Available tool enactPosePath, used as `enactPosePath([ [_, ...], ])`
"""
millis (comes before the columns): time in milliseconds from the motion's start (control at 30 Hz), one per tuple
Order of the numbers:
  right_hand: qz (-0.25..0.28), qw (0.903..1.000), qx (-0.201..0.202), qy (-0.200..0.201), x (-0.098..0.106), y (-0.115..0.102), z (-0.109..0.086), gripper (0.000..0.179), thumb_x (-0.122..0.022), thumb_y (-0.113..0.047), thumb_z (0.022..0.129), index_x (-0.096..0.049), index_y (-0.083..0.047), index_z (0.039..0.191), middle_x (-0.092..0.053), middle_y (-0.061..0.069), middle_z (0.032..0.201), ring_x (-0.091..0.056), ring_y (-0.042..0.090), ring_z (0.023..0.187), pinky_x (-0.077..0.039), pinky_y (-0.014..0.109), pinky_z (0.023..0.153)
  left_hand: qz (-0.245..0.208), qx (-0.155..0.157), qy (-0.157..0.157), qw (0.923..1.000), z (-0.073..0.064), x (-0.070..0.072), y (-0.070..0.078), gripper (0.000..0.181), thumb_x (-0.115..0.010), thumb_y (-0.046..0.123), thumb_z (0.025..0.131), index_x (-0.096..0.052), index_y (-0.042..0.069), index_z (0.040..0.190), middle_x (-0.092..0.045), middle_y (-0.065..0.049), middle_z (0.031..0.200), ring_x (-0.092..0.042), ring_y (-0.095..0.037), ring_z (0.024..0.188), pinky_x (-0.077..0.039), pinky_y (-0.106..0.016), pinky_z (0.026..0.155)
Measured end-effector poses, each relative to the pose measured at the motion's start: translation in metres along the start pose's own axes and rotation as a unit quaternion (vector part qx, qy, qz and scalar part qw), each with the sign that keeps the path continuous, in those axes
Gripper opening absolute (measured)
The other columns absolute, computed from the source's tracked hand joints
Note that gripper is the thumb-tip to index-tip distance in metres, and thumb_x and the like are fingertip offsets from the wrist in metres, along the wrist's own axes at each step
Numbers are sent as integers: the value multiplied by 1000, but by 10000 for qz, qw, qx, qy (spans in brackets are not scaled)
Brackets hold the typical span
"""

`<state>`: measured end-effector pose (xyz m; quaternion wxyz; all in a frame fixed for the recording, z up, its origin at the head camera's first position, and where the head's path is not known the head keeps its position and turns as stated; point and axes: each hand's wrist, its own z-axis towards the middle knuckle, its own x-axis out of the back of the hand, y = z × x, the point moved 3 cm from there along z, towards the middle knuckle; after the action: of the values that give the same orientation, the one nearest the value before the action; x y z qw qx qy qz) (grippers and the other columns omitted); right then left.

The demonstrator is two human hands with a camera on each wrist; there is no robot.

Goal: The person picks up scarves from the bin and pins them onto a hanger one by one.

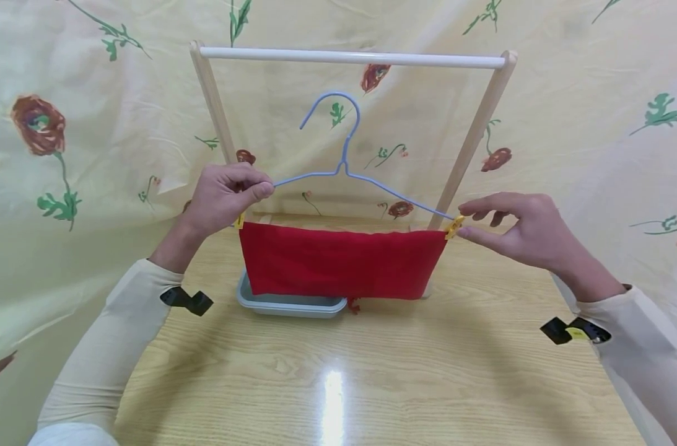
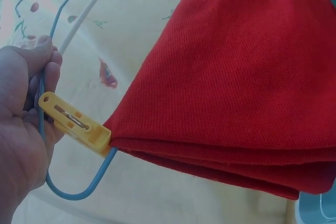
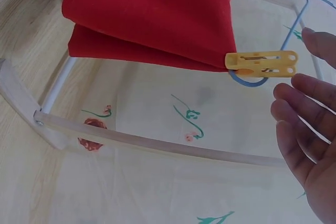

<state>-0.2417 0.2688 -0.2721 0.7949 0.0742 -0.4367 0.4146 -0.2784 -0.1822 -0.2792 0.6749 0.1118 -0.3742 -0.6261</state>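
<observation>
A blue wire hanger (image 1: pixel 391 191) is held up over the table with a folded red cloth (image 1: pixel 338 263) draped along its lower bar. My left hand (image 1: pixel 229 192) grips the hanger's left shoulder between thumb and curled fingers. Close below those fingers, a yellow clothespin (image 2: pixel 79 121) clamps the cloth's left end to the wire. A second yellow clothespin (image 3: pixel 260 64) clamps the right end. My right hand (image 1: pixel 516 226) is beside this second one, thumb and fingers spread around its handles, with a gap showing in the right wrist view.
Behind the hanger stands a wooden rack with a white top rail (image 1: pixel 349 57). A light blue tray (image 1: pixel 293 308) sits on the table under the cloth, with a small red thing (image 1: pixel 353 305) at its right corner. A flowered curtain (image 1: pixel 121 124) covers the back and sides.
</observation>
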Motion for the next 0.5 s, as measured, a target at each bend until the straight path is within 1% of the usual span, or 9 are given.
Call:
enactPosePath([
  [200,223,9990,-390,-19,8,-1,3,36,-89,-3,75,-81,-16,108,-72,-24,98,-65,-6,80,-49,8,69,7,80,-26,10000,0,0,-1,13,-73,-15,85,-77,-7,95,-64,3,74,-43,-14,61,-33,-24,52],
  [367,234,9979,-596,-19,15,-5,6,39,-88,-4,77,-79,-17,113,-74,-21,102,-66,-7,78,-49,8,69,16,134,-19,9999,1,0,-2,12,-73,-13,86,-77,-6,95,-65,4,74,-43,-14,61,-34,-24,52],
  [433,169,9977,-663,-6,17,-7,8,40,-88,-6,78,-79,-17,116,-73,-22,103,-65,-8,79,-48,8,69,13,130,-12,9999,1,-1,-2,12,-73,-13,86,-77,-6,95,-65,4,74,-43,-15,61,-33,-24,52],
  [500,199,9973,-712,41,18,-9,12,41,-88,-6,79,-78,-16,117,-71,-26,105,-66,-8,80,-49,7,70,35,134,-2,9999,2,-1,-3,12,-73,-13,86,-77,-6,95,-65,4,74,-43,-15,61,-33,-24,52],
])
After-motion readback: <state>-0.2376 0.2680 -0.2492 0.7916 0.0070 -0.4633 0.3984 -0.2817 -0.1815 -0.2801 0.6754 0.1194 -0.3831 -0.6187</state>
